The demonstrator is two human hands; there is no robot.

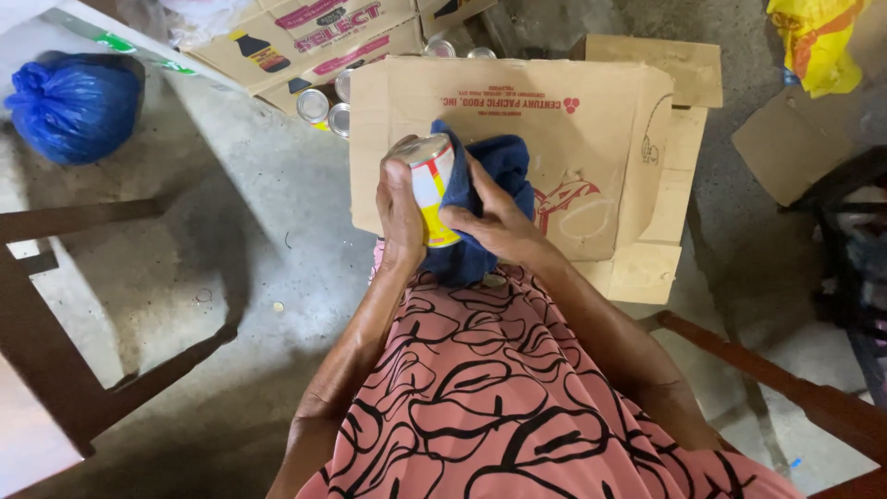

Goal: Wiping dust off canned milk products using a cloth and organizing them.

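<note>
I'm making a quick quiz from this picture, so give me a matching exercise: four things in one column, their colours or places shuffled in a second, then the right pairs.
Things:
1. tin can
2. cloth
3. tied plastic bag
4. flattened cardboard box

Descriptions:
A. blue, on the floor at far left
B. brown, lying on the floor ahead of the knees
C. dark blue, pressed on by the right hand
D. yellow, red and white label, gripped by the left hand

Pairs: 1-D, 2-C, 3-A, 4-B

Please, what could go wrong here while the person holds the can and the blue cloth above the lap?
The can is held only by the left hand and could slip onto the concrete floor. The blue cloth under the right hand hangs loosely and may catch on the can's rim.
</note>
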